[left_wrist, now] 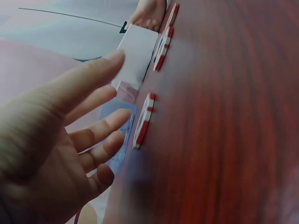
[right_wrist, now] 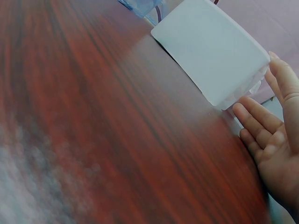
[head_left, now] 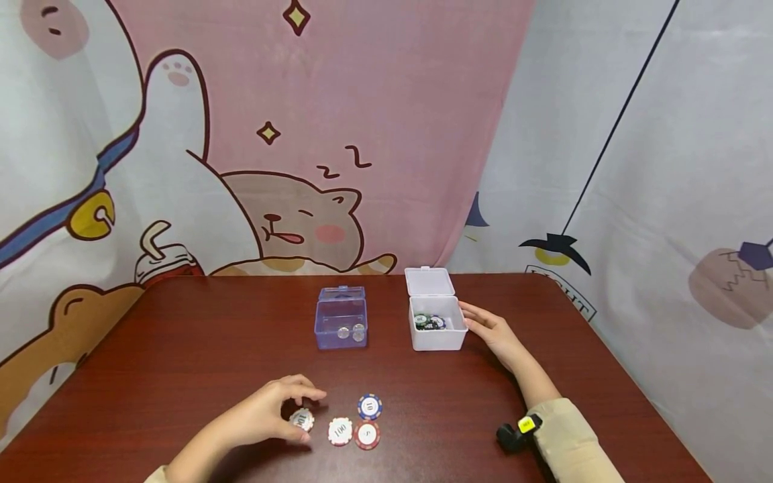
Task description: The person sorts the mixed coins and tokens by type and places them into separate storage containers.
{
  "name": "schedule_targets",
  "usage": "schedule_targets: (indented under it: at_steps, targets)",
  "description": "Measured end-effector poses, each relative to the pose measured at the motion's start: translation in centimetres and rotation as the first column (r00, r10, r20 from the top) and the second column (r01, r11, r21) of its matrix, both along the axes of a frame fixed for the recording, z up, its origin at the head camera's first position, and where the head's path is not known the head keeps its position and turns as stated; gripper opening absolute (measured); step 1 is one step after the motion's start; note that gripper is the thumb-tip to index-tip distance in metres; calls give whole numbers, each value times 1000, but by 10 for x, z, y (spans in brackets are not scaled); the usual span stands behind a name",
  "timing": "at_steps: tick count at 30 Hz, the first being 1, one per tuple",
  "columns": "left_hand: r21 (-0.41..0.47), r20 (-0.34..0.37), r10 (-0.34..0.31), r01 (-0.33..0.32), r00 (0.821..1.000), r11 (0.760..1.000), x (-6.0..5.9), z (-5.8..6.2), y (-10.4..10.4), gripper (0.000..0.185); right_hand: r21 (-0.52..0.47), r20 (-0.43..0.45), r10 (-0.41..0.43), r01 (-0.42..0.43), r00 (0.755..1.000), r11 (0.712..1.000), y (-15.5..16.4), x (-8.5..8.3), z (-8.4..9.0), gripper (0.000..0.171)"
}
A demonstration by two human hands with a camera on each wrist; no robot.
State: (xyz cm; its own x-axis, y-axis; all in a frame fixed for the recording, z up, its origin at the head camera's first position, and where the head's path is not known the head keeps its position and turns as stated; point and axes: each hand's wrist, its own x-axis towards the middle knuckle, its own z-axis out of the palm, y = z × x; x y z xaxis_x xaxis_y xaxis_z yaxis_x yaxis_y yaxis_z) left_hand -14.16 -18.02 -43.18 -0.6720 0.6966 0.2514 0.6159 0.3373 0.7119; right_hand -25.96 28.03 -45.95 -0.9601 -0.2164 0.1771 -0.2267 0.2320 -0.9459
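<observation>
Chips lie low in the head view, just left of centre, on the table (head_left: 181,349), a broad red-brown top that fills the lower half of the frame. Behind it hangs a cartoon curtain (head_left: 253,134), pink and white, across the whole upper half.

Left hand (head_left: 266,416) sits at lower centre-left, fingers curled over a white chip (head_left: 301,420); fingertips and thumb touch its rim, and it looks tilted up off the table, though the wrist view shows the fingers (left_wrist: 93,135) spread and relaxed, so how firm the hold is I cannot tell. Right hand (head_left: 492,332) lies right of centre, fingers nearly straight, resting against the right side of the white box (head_left: 437,339); it grips nothing.

That box stands open at centre-right, its lid (head_left: 429,281) tipped up behind it, with dark chips (head_left: 429,322) inside. Just left of it, apart, stands a clear blue box (head_left: 341,325), also open, with 2 pale discs at its bottom.

3 more chips lie flat to the right of the left hand: a red-and-white 100 chip (head_left: 340,431), a blue chip (head_left: 370,406) above it to the right, and a red chip (head_left: 367,435) below that, touching or nearly so.

A black wrist camera (head_left: 513,433) shows at lower right.
</observation>
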Motion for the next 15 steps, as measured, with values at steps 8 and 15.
schedule_targets:
  at_steps: [8, 15]
  targets:
    - [-39, -22, -23, 22, 999, 999, -2, -5, -11, 54, 5, 7, 0, 0, 1000, 1000, 1, -1, -2, 47]
    - [-60, -10, -42, 41, 999, 997, -3, -6, -13, 55, 2, -6, 8, -8, 1000, 1000, 1, -1, -1, 48]
